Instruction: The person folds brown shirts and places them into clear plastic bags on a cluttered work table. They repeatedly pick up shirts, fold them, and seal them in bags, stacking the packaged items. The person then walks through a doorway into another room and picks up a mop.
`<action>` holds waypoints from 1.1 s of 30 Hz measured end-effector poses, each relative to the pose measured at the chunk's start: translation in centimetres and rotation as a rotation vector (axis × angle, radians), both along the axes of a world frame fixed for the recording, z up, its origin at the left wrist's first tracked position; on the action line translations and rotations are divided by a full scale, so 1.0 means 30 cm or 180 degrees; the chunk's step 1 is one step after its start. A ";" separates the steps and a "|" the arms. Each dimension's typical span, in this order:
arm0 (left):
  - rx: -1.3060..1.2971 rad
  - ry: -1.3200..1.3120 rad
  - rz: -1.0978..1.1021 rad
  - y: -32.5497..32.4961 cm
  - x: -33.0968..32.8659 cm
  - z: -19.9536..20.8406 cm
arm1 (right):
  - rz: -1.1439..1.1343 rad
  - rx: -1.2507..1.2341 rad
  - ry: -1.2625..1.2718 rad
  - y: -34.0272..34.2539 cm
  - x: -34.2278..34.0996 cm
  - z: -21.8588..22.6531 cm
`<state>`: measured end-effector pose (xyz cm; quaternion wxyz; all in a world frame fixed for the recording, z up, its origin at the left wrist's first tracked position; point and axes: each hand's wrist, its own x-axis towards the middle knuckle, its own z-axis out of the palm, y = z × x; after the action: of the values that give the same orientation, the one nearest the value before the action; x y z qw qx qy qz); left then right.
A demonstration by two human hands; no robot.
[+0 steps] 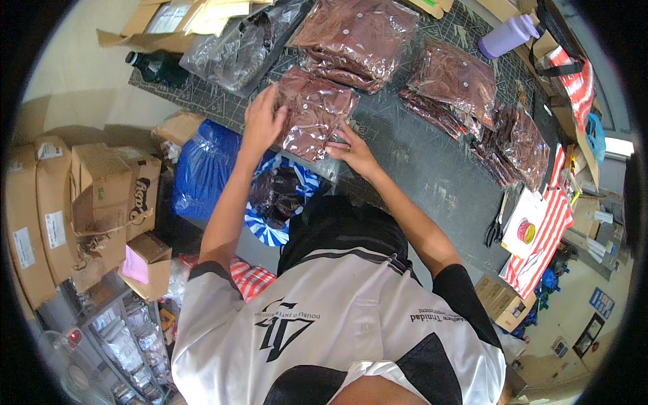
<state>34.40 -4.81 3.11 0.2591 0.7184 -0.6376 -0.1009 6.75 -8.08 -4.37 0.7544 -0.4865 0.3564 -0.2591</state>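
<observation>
A folded brown garment in a clear plastic bag (312,111) is between my two hands at the table's near edge. My left hand (264,123) grips its left side, the thumb lying over the plastic. At its lower right corner, my right hand (355,152) has the bag's edge between thumb and fingers. Right behind it rises a pile of similar bagged brown garments (358,37). Two more piles lie to the right, one of bagged garments (453,79) and another leaning stack (518,145).
The dark table (412,179) also bears a clear plastic bag (236,57), a dark bottle (158,69), a purple tumbler (506,37), black scissors (495,231) and a pink-yellow tape roll (526,232). Below, left, are a blue-white striped bag (268,228), a blue bundle (206,169) and cardboard boxes (101,196).
</observation>
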 end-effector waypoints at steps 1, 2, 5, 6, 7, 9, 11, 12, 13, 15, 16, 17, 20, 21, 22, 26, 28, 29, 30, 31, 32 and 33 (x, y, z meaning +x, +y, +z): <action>0.0321 -0.0644 0.0225 0.020 -0.071 0.004 | 0.0073 0.0016 0.0083 -0.010 0.005 0.009; 0.0381 -0.0771 0.0309 0.030 -0.106 -0.043 | 0.0150 0.0030 0.0166 -0.017 0.007 0.018; 0.0462 -0.0797 0.0592 0.056 -0.150 -0.152 | 0.0109 -0.0220 0.0432 -0.040 0.031 0.044; 0.0305 -0.0738 0.0598 0.057 -0.140 -0.167 | 0.0098 -0.0322 0.0537 -0.045 0.039 0.032; 0.0155 -0.0676 0.0625 0.062 -0.124 -0.184 | -0.0264 -0.0611 0.0487 -0.035 0.053 0.009; -0.0250 -0.0298 0.0787 0.099 -0.115 -0.169 | -0.0430 -0.1442 0.1024 -0.048 0.027 -0.028; -0.0677 0.0099 0.1366 0.178 -0.086 -0.106 | -0.0499 -0.2416 0.1430 -0.048 -0.034 -0.069; -0.0906 0.0258 0.1687 0.240 -0.069 -0.084 | -0.0476 -0.2984 0.1529 -0.047 -0.064 -0.082; -0.1216 0.0753 0.2073 0.314 -0.050 -0.081 | -0.0094 -0.2988 0.1588 -0.047 -0.097 -0.086; -0.1048 0.1351 0.2886 0.497 -0.037 -0.158 | 0.0296 -0.3564 0.1595 -0.036 -0.120 -0.084; -0.0697 0.1618 0.3188 0.601 -0.039 -0.204 | 0.0352 -0.3884 0.1563 -0.030 -0.111 -0.078; -0.0421 0.1607 0.2918 0.727 -0.030 -0.308 | 0.0391 -0.3822 0.1561 -0.029 -0.102 -0.074; 0.0262 0.2429 0.2274 0.976 -0.112 -0.601 | 0.0464 -0.3647 0.1668 -0.016 -0.099 -0.077; 0.0372 0.3368 0.2609 0.989 -0.162 -0.669 | 0.0491 -0.3638 0.1691 -0.017 -0.102 -0.077; 0.0452 0.4321 0.2904 0.973 -0.202 -0.740 | 0.0507 -0.3653 0.1713 -0.024 -0.102 -0.081; 0.1107 0.4582 0.3893 0.933 -0.278 -1.147 | 0.0571 -0.3703 0.1883 -0.031 -0.118 -0.094; 0.1379 0.3755 0.4685 0.930 -0.310 -1.449 | 0.0627 -0.3837 0.1843 -0.033 -0.090 -0.078; 0.0909 0.3808 0.4755 0.858 -0.311 -1.502 | 0.0658 -0.3613 0.1915 -0.030 -0.094 -0.095; 0.0557 0.3819 0.4729 0.763 -0.293 -1.490 | 0.0542 -0.3589 0.2019 -0.026 -0.097 -0.117; 0.0193 0.3864 0.4755 0.700 -0.309 -1.470 | 0.0488 -0.3583 0.2114 -0.018 -0.114 -0.118; 0.0600 0.4182 0.4944 0.680 -0.285 -1.488 | 0.0518 -0.3594 0.2138 -0.013 -0.123 -0.103; 0.0471 0.4014 0.5214 0.744 -0.276 -1.598 | 0.0646 -0.3672 0.1994 -0.029 -0.089 -0.097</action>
<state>26.12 17.49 -44.84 0.4904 0.7627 0.3057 -0.2905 4.07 -8.97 -7.28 0.2544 -0.8959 0.3154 -0.1823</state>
